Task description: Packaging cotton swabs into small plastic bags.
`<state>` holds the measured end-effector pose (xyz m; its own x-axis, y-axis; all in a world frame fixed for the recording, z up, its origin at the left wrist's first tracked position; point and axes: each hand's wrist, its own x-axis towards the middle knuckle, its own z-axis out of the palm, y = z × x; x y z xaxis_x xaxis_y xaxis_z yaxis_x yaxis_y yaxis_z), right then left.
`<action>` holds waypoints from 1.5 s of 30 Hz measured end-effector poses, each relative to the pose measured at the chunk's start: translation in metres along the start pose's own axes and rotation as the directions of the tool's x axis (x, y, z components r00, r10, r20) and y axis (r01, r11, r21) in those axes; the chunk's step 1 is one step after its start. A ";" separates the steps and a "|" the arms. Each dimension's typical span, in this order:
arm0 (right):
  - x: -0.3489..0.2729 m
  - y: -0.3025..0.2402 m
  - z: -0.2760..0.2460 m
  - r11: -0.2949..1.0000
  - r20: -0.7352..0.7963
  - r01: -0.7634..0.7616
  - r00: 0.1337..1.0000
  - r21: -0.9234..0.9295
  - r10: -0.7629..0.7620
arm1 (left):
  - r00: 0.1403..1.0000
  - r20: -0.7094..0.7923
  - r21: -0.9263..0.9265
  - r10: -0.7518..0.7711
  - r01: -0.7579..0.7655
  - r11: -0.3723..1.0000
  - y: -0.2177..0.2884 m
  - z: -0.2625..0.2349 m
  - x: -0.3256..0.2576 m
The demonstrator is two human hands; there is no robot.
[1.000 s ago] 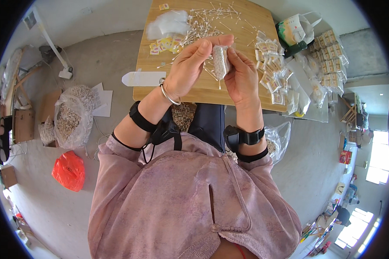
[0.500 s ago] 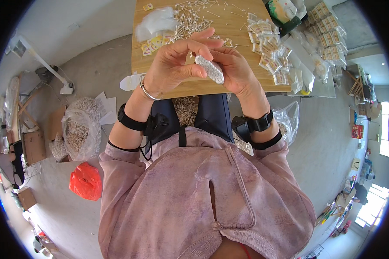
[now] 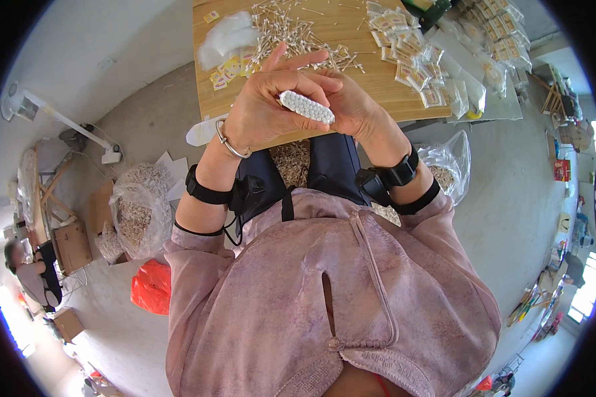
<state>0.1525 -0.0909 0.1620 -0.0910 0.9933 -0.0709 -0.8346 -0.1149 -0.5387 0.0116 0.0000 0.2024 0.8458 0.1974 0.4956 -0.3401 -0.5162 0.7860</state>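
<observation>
A tight bundle of cotton swabs (image 3: pixel 306 108) is gripped between my two hands over the table's near edge, its white tips packed together and facing me. My left hand (image 3: pixel 269 99) wraps it from the left, thumb beneath and some fingers raised. From the right, my right hand (image 3: pixel 352 102) closes on the bundle's other side. The sticks are hidden by my fingers. Beyond my hands, loose cotton swabs (image 3: pixel 290 34) lie scattered on the wooden table (image 3: pixel 351 33). Small yellow-and-white printed cards (image 3: pixel 228 71) and a heap of clear plastic bags (image 3: pixel 229 41) lie at their left.
Packed swab packets (image 3: pixel 414 63) pile up on the table's right side, with more stacks (image 3: pixel 500 30) beyond. Clear sacks of swabs (image 3: pixel 139 215) stand on the floor at left, near a red bag (image 3: pixel 151 286). Another sack (image 3: pixel 447 169) is at right. A person (image 3: pixel 33 274) sits far left.
The bundle has moved slightly left and turned, so its tips face me more fully. My left fingers have closed further around it. The whole view has shifted a little.
</observation>
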 end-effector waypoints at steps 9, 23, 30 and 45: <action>-0.004 0.005 0.000 0.999 -0.073 0.025 0.997 0.038 -0.022 | 0.999 0.036 0.039 -0.023 0.022 0.999 0.007 0.006 0.004; -0.003 0.005 -0.015 0.997 0.180 -0.076 0.981 -0.018 0.078 | 0.996 0.079 -0.003 -0.046 0.046 0.999 0.004 0.004 0.003; -0.005 0.006 -0.009 0.993 -0.047 -0.058 0.997 -0.099 0.054 | 0.996 0.056 0.004 -0.067 0.067 0.998 0.000 0.008 0.002; -0.007 0.008 -0.009 0.999 0.129 -0.013 0.991 -0.040 0.018 | 0.998 0.050 0.104 -0.030 0.025 0.994 -0.001 0.015 0.004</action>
<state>0.1511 -0.0987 0.1500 -0.1755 0.9841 0.0285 -0.8109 -0.1281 -0.5709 0.0216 -0.0114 0.1979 0.8753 0.1707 0.4525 -0.2746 -0.5947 0.7556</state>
